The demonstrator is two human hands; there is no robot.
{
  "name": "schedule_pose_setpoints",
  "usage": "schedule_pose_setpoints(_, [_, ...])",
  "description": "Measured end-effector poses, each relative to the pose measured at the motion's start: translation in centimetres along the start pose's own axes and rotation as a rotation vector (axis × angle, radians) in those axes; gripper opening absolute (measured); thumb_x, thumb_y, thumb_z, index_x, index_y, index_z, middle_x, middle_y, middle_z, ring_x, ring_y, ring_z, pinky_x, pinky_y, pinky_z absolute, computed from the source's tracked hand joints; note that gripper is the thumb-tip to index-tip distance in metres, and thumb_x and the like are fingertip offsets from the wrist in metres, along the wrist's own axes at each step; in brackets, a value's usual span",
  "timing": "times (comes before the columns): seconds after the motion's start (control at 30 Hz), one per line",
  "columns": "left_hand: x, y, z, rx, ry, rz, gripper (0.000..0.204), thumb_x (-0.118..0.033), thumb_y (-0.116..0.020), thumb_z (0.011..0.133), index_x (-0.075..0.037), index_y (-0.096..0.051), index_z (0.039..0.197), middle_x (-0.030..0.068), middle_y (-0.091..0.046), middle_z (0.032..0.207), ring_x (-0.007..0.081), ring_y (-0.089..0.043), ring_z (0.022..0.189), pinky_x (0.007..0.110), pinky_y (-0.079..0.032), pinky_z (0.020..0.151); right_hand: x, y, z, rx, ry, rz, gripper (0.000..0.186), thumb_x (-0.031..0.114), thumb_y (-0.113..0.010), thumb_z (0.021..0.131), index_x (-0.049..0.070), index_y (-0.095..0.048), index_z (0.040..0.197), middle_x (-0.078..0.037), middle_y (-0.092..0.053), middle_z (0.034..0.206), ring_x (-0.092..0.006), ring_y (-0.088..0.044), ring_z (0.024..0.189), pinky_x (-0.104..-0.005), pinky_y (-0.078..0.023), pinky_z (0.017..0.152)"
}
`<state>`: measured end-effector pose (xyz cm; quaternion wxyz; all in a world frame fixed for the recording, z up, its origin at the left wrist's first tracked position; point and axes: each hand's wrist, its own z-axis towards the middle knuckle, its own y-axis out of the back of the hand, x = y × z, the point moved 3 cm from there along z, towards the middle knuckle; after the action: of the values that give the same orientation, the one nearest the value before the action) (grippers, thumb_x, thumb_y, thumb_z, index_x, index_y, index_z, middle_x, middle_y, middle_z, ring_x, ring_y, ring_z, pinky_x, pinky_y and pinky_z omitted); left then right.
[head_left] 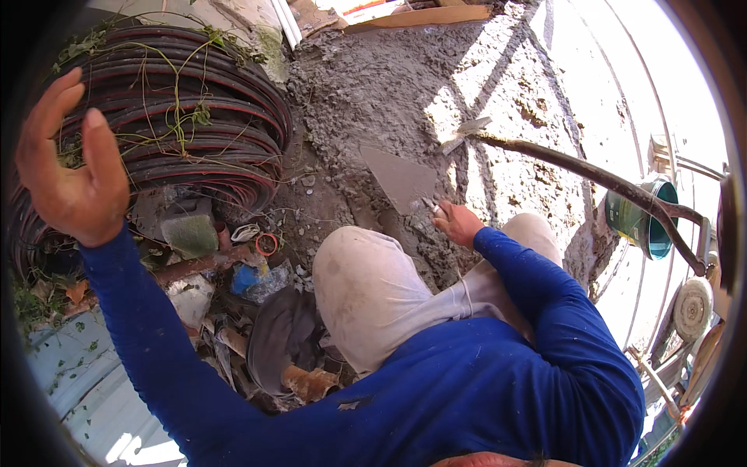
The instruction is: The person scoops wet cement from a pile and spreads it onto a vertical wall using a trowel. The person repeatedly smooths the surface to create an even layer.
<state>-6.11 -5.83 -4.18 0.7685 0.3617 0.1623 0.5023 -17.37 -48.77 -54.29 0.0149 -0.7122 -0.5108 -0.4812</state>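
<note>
In my right hand is the handle of a pointed trowel, its fingers wrapped round the grip. The grey blade lies over rough wet mortar and points away to the left. My left hand is raised at the far left, fingers apart and holding nothing. Behind it sits a big coil of black hose with red stripes, with green vines trailing over it. My bent knees in pale, stained trousers are close to the mortar.
A shovel with a long curved handle rests across the mortar at the right. Beyond it lies a green bucket. Rubble and scraps, including a block, an orange ring and dark cloth, litter the left. A board edges the far side.
</note>
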Motion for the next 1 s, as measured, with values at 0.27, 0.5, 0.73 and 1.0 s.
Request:
schedule_pose_setpoints(0.27, [-20.9, -38.4, -24.1, 1.515, 0.785, -0.884, 0.040, -0.029, -0.072, 0.094, 0.000, -0.076, 0.122, 0.0135, -0.079, 0.109, 0.0284, -0.076, 0.102, 0.041, -0.058, 0.090, -6.6, 6.1, -8.5, -0.135, -0.231, -0.015, 0.041, 0.039, -0.065, 0.103, 0.000, -0.054, 0.102, -0.031, -0.067, 0.085, -0.0538, -0.065, 0.088, -0.0584, -0.050, 0.078])
schedule_pose_setpoints(0.5, [-4.6, -47.0, -39.6, 0.464, 1.850, -0.439, 0.066, -0.029, -0.072, 0.099, 0.002, -0.049, 0.153, 0.0226, -0.056, 0.155, 0.0361, -0.057, 0.137, 0.051, -0.042, 0.118, -2.4, 3.4, -8.6, -0.120, -0.185, 0.089, 0.041, 0.039, -0.066, 0.103, -0.001, -0.056, 0.107, -0.030, -0.067, 0.086, -0.0514, -0.066, 0.087, -0.0563, -0.050, 0.077])
schedule_pose_setpoints(0.73, [-9.7, -52.2, -32.5, 0.440, 1.535, -1.042, 0.028, -0.026, -0.048, 0.113, -0.008, -0.069, 0.109, 0.0053, -0.074, 0.086, 0.0238, -0.072, 0.093, 0.046, -0.055, 0.102, -5.5, 4.2, -12.7, -0.151, -0.267, 0.015, 0.045, 0.045, -0.065, 0.104, 0.001, -0.057, 0.107, -0.029, -0.068, 0.089, -0.0516, -0.066, 0.085, -0.0572, -0.049, 0.075])
schedule_pose_setpoints(1.0, [-19.4, -44.9, -32.1, 0.771, 1.240, -0.697, 0.030, -0.025, -0.052, 0.107, -0.006, -0.071, 0.095, 0.0231, -0.072, 0.100, 0.0451, -0.069, 0.097, 0.053, -0.054, 0.089, -4.2, 6.2, -13.6, -0.172, -0.235, 0.124, 0.042, 0.041, -0.066, 0.102, 0.000, -0.058, 0.103, -0.029, -0.068, 0.089, -0.0486, -0.065, 0.081, -0.0550, -0.049, 0.074])
